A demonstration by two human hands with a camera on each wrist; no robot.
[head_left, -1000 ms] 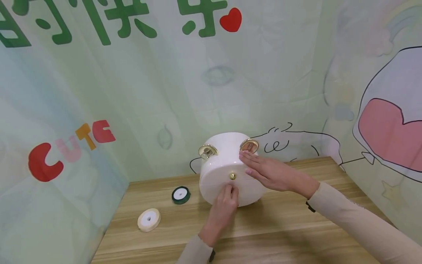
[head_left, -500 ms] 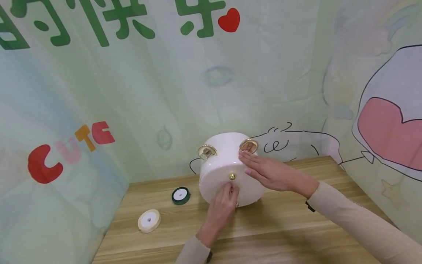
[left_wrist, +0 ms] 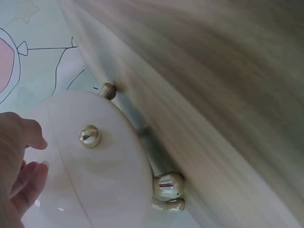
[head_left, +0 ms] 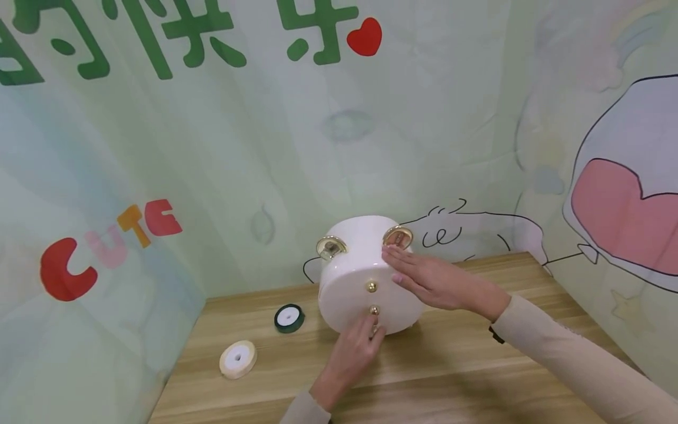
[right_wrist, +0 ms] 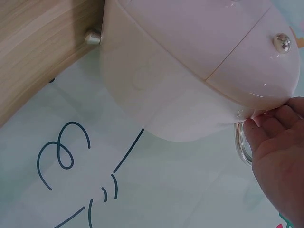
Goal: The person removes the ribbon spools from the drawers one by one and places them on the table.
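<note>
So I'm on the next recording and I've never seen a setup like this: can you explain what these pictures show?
There is no machine here: a person works with two bare hands. The wide picture comes from a camera on the head, looking forward and down; the two closer ones come from a camera on each wrist, so they look tilted.

A white round box with gold trim stands on a wood-patterned table, a printed backdrop behind it. Left of the box lie a dark green spool and a cream spool.

Neither hand lifts anything. The right hand rests on the box near a gold ring. The left hand is at its front, close to the gold knobs, thumb and fingertips apart.
</note>
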